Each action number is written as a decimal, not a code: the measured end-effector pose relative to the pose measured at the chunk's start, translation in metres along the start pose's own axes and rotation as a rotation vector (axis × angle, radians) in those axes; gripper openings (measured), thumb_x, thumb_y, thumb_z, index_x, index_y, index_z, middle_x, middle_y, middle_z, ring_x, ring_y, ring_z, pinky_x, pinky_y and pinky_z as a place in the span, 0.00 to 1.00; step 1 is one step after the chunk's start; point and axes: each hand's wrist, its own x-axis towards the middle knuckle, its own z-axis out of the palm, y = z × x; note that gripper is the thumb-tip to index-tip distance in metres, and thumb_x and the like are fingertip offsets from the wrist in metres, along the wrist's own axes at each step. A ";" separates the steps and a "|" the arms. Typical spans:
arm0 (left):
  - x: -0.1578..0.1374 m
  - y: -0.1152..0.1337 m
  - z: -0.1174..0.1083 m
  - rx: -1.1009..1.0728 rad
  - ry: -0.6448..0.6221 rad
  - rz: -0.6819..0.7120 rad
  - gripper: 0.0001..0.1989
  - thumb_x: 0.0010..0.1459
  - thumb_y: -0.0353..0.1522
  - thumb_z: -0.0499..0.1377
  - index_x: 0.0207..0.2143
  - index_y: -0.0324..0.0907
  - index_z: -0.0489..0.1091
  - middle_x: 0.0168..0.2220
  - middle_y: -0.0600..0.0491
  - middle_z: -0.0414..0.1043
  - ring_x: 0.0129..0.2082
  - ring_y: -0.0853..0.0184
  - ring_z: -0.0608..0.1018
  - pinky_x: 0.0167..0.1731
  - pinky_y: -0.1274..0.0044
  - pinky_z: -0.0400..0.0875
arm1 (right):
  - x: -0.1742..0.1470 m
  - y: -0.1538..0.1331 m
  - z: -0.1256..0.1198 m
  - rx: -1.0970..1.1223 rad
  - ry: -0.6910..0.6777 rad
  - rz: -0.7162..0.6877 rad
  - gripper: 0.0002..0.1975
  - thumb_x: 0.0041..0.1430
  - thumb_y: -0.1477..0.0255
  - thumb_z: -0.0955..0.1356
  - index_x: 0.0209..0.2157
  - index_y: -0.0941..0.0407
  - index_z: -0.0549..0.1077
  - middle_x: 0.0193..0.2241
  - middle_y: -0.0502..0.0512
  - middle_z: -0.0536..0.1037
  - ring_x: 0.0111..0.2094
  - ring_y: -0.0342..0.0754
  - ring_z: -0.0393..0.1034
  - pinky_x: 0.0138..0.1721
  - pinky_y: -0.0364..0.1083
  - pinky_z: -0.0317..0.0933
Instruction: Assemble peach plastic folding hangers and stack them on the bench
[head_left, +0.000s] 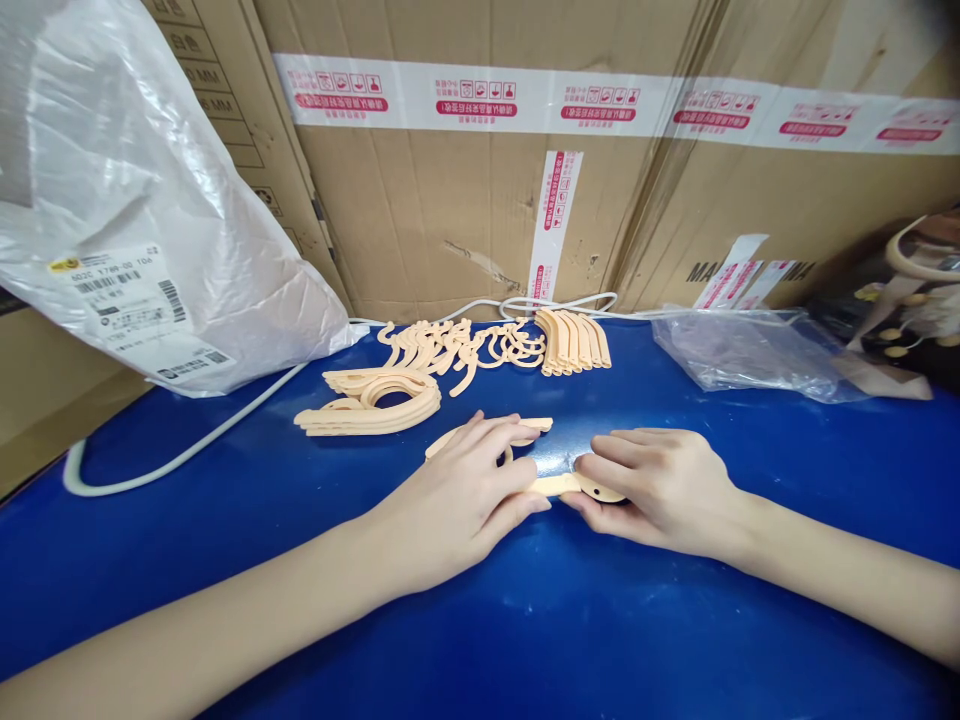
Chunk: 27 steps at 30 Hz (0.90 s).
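Observation:
Between my hands is a beige plastic piece (553,486), which looks like part of a folding clothes hanger. My left hand (454,505) grips it between thumb and fingers. My right hand (671,492) pinches the rounded end piece (602,492), which has a small dark hole; the two parts meet or overlap. Under and behind my left fingers lies another beige hanger part (537,426), mostly covered; I cannot tell whether it is joined to the held one. A stack of folded hangers (397,420) sits to the left, beyond my left hand.
Loose hooks (427,345) and a row of curved hanger arms (574,342) lie at the back of the blue table (525,640). A white plastic bag (150,200) stands left, near a white cable (187,445). Clear plastic bags (750,350) lie right. Cardboard boxes (450,200) wall the back.

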 end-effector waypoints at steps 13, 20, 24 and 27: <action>0.004 -0.020 -0.007 -0.114 0.077 -0.210 0.12 0.55 0.25 0.54 0.42 0.45 0.69 0.60 0.50 0.61 0.60 0.59 0.64 0.58 0.64 0.61 | 0.007 0.014 -0.019 0.604 -0.329 0.053 0.02 0.58 0.73 0.65 0.33 0.55 0.70 0.35 0.52 0.73 0.37 0.46 0.64 0.42 0.47 0.57; 0.006 -0.021 -0.005 -0.099 0.159 -0.191 0.11 0.59 0.30 0.55 0.45 0.44 0.68 0.53 0.51 0.68 0.54 0.62 0.70 0.55 0.68 0.65 | 0.005 0.022 -0.021 0.645 -0.357 0.063 0.12 0.60 0.74 0.65 0.43 0.47 0.76 0.59 0.54 0.61 0.60 0.51 0.55 0.58 0.54 0.52; 0.005 -0.019 -0.004 -0.065 0.163 -0.208 0.11 0.61 0.31 0.55 0.46 0.44 0.68 0.52 0.51 0.70 0.52 0.63 0.72 0.53 0.69 0.67 | 0.004 0.020 -0.019 0.716 -0.395 0.020 0.20 0.56 0.83 0.62 0.47 0.51 0.73 0.56 0.54 0.66 0.55 0.46 0.62 0.54 0.47 0.58; 0.004 -0.018 -0.004 -0.026 0.156 -0.196 0.12 0.63 0.33 0.53 0.48 0.43 0.68 0.53 0.51 0.70 0.54 0.63 0.72 0.53 0.69 0.68 | 0.003 0.012 -0.017 0.704 -0.333 -0.007 0.14 0.56 0.80 0.62 0.41 0.56 0.73 0.50 0.56 0.71 0.49 0.48 0.67 0.50 0.47 0.61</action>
